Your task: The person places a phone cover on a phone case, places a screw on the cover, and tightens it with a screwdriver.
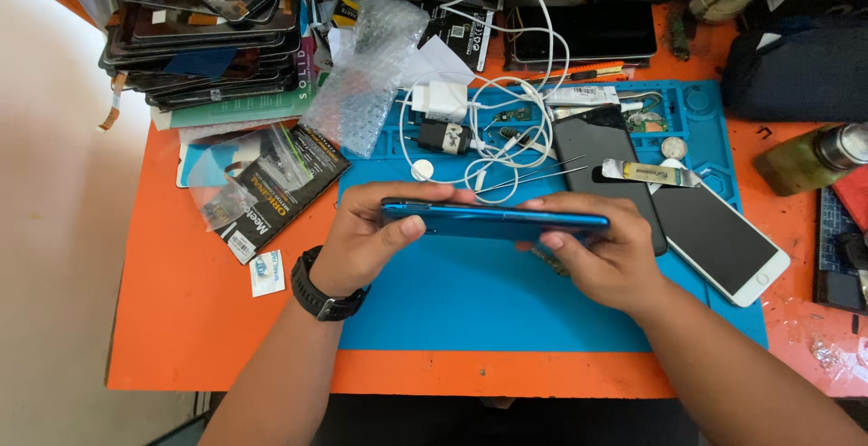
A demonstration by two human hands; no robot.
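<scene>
The blue phone [493,221] lies edge-up, its long axis spanning from the left hand [366,242] to the right hand [604,260], each pinching one end.

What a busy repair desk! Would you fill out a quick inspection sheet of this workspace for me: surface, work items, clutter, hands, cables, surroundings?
Surface: blue work mat on an orange table.
Job's things: blue phone, held edge-on above the mat.
Clutter: black phone and white phone lying on the mat; tweezers; bubble wrap; packaged screen protector; stack of screens at the back left.
Grippers: left hand and right hand grip the blue phone at opposite ends; black watch on the left wrist.
Cables: tangled white cable with a white charger and a black charger.
Surroundings: dark bag and green bottle on the right.
</scene>
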